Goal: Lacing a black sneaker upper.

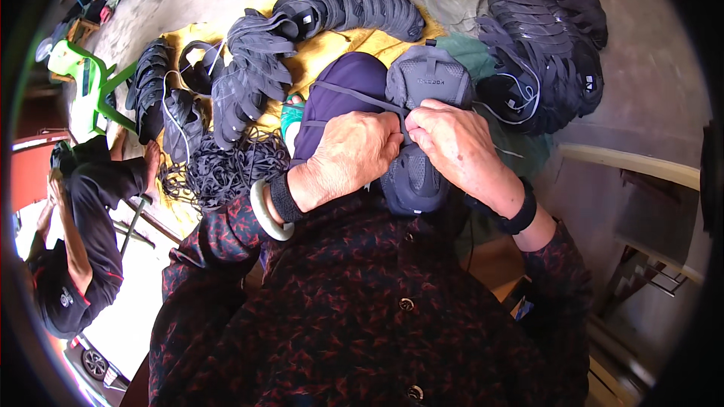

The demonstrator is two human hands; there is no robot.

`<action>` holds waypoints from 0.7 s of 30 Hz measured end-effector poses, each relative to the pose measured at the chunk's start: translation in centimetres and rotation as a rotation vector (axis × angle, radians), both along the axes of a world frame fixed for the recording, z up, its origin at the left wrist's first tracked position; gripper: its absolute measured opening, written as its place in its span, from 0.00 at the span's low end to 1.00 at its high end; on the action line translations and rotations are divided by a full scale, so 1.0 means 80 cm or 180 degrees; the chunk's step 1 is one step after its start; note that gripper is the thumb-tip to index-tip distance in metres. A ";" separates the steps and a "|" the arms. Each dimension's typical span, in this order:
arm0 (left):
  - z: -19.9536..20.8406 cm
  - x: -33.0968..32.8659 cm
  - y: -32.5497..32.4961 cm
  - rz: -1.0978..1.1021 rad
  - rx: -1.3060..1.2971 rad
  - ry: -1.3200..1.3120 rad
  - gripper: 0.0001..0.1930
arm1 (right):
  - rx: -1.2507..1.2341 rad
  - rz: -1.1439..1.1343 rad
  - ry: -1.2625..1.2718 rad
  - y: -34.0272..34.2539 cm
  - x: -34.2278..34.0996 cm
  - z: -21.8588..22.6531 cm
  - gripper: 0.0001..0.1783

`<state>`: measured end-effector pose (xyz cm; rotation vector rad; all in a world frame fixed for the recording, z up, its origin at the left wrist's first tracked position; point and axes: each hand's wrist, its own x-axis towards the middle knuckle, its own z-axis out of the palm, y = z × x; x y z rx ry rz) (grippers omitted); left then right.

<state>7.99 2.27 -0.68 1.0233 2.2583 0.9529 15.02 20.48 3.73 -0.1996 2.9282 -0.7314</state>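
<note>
Over my lap lies a dark grey shoe upper (pixel 430 79), its tongue end pointing away from me and its rounded heel (pixel 413 187) toward me. A flat dark shoelace (pixel 354 96) loops out to the left of it across my purple-covered knee. My left hand (pixel 351 151) is closed, its fingertips pinching the lace at the upper's left edge. On the upper's middle, my right hand (pixel 461 149) is closed with thumb and forefinger pressed together; its fingers hide the exact spot they grip. The two hands' fingertips are close together.
A tangled heap of black laces (pixel 237 166) lies to the left. Rows of nested dark shoe uppers (pixel 354 11) rest on a yellow cloth (pixel 317 53), with another stack (pixel 543 38) at the far right. A green plastic chair (pixel 94 79) and a seated person (pixel 83 234) are at left.
</note>
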 end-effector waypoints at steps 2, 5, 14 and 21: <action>-0.002 -0.001 -0.003 -0.0030 0.0094 0.0038 0.11 | 0.0058 0.0036 0.0104 0.002 0.000 0.001 0.04; 0.002 -0.006 -0.003 -0.0082 0.0102 0.0162 0.10 | 0.0122 0.0197 -0.0032 0.013 0.000 0.009 0.05; -0.008 -0.016 -0.023 -0.0023 0.0153 0.1138 0.05 | 0.1109 -0.1329 0.1294 0.226 -0.013 0.082 0.10; 0.018 0.020 -0.026 0.0408 0.0813 0.0330 0.09 | -0.3521 -0.2206 -0.0226 0.207 0.002 0.082 0.11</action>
